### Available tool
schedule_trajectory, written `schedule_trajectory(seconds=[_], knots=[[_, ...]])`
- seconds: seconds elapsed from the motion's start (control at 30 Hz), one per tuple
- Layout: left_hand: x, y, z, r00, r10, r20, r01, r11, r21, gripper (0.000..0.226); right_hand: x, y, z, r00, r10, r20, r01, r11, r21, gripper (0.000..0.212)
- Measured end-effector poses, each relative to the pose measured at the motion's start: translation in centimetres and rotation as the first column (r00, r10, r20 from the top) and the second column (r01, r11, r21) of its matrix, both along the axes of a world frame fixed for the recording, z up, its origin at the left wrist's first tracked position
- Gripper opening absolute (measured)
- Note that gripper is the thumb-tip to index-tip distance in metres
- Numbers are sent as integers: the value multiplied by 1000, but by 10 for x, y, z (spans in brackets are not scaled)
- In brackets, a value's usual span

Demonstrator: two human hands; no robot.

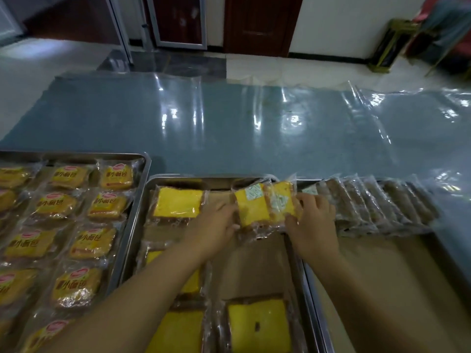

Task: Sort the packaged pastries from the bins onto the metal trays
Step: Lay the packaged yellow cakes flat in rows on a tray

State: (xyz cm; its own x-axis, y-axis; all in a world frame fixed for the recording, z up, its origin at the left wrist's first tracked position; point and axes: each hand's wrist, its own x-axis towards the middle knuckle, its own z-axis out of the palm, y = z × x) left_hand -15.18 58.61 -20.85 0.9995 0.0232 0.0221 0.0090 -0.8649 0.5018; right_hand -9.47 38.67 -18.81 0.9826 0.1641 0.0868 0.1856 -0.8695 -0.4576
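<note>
Table [229, 128], mid tray [193, 180]: yellow cakes [178, 202]; L hand [216, 225], R hand [314, 225] grip two.

Left tray [145, 166] cut off; forearm [163, 281] hides cake pack [152, 256]

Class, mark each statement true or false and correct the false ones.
1. The left hand and right hand hold clear-wrapped yellow cake slices over the middle metal tray. True.
2. Brown clear-wrapped pastries lie in the left tray. False: they line the right metal tray; the left metal tray holds orange printed bread packets.
3. The right tray is full. False: its near part is bare.
4. A shiny clear plastic sheet covers the blue table. True.
</note>
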Motion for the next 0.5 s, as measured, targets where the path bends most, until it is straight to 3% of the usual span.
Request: schedule_trajectory(seconds=[0.13, 0.3, 0.5], knots=[[39, -5, -1, 999, 19, -41, -19, 1000, 1, 46, 13, -4, -3, 982, -59, -177, 62, 998, 8, 49], [74, -6, -8, 980, 32, -195, -27, 999, 31, 65, 20, -3, -11, 964, -2, -264, 21, 997, 68, 27], [84, -1, -17, 961, 32, -274, -102, 964, -245, 83, 19, -10, -11, 948, 96, -305, 11, 944, 331, 33]])
